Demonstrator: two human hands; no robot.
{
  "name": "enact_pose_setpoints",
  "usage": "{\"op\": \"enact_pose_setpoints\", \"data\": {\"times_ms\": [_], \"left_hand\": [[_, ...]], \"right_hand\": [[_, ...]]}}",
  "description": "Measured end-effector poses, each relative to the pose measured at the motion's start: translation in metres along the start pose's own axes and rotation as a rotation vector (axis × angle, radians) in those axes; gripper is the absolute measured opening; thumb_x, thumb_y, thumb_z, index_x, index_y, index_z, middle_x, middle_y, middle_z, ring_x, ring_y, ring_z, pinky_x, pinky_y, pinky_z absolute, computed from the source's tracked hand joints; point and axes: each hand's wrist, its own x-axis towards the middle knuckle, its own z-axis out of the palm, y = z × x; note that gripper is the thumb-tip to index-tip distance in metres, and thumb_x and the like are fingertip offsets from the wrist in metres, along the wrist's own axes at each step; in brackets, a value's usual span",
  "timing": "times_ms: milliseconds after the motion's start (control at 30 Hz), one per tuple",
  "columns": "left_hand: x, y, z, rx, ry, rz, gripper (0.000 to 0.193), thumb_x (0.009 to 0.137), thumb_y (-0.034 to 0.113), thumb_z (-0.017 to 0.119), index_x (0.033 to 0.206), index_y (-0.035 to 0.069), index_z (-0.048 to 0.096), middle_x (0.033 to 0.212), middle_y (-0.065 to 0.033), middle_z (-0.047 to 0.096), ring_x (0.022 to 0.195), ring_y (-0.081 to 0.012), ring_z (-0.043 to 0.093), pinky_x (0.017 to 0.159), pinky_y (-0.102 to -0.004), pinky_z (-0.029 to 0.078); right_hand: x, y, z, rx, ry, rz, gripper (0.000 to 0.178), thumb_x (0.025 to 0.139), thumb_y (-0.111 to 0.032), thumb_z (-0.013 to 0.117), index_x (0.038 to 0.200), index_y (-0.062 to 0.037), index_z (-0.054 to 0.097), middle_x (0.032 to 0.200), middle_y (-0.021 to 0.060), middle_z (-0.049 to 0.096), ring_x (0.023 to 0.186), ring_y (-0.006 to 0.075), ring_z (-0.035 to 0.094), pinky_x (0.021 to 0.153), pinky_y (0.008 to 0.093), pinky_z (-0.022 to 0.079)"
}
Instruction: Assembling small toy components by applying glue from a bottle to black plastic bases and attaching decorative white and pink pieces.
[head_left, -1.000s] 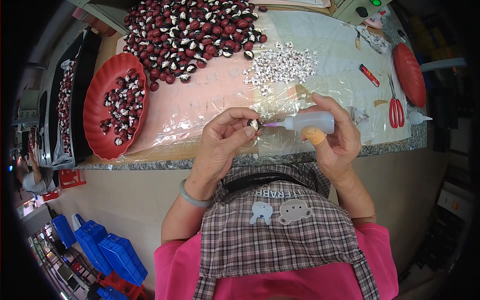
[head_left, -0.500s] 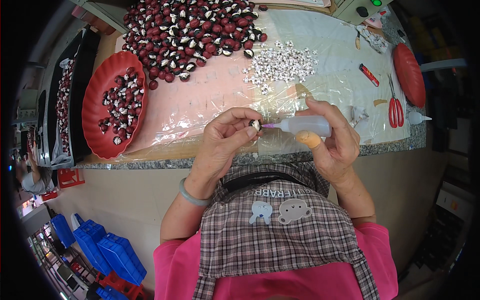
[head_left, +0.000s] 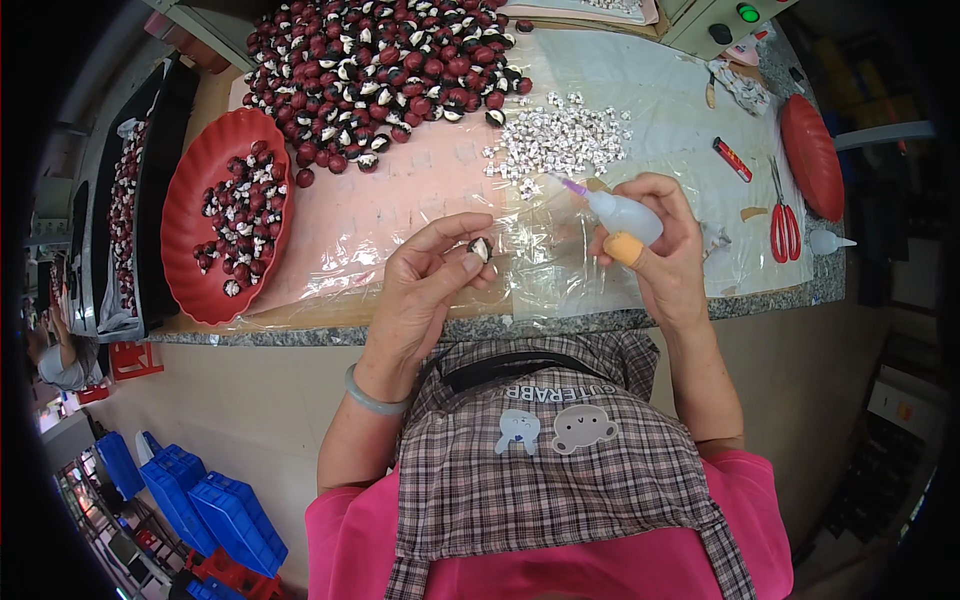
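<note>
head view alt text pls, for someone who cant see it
Left hand pinches a small dark-and-white bead while the right hand holds a small white squeeze bottle with purple nozzle. On the plastic-covered worktable lie a heap of dark red beads, a red oval tray and red-handled scissors.

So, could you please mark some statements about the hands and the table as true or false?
1. The left hand pinches a small dark-and-white piece. True.
2. The right hand holds scissors. False: it holds a squeeze bottle; the red scissors lie on the table.
3. The red tray contains dark red pieces. True.
4. The bottle's tip touches the held piece. False: they are apart.
</note>
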Motion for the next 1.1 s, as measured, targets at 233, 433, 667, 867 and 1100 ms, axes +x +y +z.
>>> {"op": "enact_pose_setpoints", "data": {"times_ms": [233,433,667,867,1100], "left_hand": [[-0.002,-0.002,-0.009,0.107,0.016,0.031,0.027,0.088,-0.001,0.058,0.115,-0.004,0.06,0.102,-0.0095,0.065,0.083,-0.013,0.063,0.078,-0.0243,0.051],[-0.004,-0.002,-0.011,0.116,0.008,0.06,0.026,0.09,-0.001,0.056,0.115,-0.004,0.06,0.104,-0.0115,0.065,0.085,-0.0137,0.063,0.079,-0.025,0.052],[-0.014,0.002,-0.02,0.03,0.059,0.095,0.025,0.091,0.002,0.053,0.115,-0.004,0.059,0.107,-0.014,0.064,0.086,-0.0149,0.063,0.079,-0.0252,0.052],[-0.018,0.007,-0.028,-0.002,0.082,0.128,0.026,0.092,0.004,0.053,0.116,-0.005,0.059,0.107,-0.0158,0.064,0.086,-0.0155,0.063,0.078,-0.0248,0.052],[-0.018,0.008,-0.03,0.0,0.084,0.139,0.026,0.092,0.005,0.053,0.116,-0.005,0.058,0.107,-0.0161,0.064,0.087,-0.0158,0.063,0.078,-0.0246,0.052]], "right_hand": [[0.024,0.018,0.002,-0.026,-0.087,0.179,0.03,0.082,-0.002,0.067,0.106,-0.0018,0.051,0.094,0.0074,0.06,0.085,0.0172,0.064,0.073,0.0298,0.054],[0.047,0.02,0.019,-0.901,-0.161,-0.252,0.018,0.076,-0.003,0.068,0.092,-0.0022,0.061,0.086,0.008,0.059,0.079,0.0246,0.062,0.07,0.0341,0.05],[0.052,0.028,0.023,-1.039,-0.244,-0.353,0.017,0.073,-0.004,0.069,0.09,-0.0017,0.065,0.083,0.0101,0.057,0.076,0.0269,0.059,0.069,0.0354,0.048],[0.057,0.019,0.021,-0.989,-0.366,-0.249,0.016,0.075,-0.007,0.068,0.09,-0.0021,0.064,0.085,0.0118,0.06,0.077,0.0303,0.061,0.07,0.0387,0.05],[0.055,0.016,0.02,-0.959,-0.259,-0.199,0.019,0.076,-0.008,0.068,0.092,-0.0007,0.064,0.083,0.0134,0.062,0.078,0.0316,0.062,0.072,0.0389,0.05]]}}
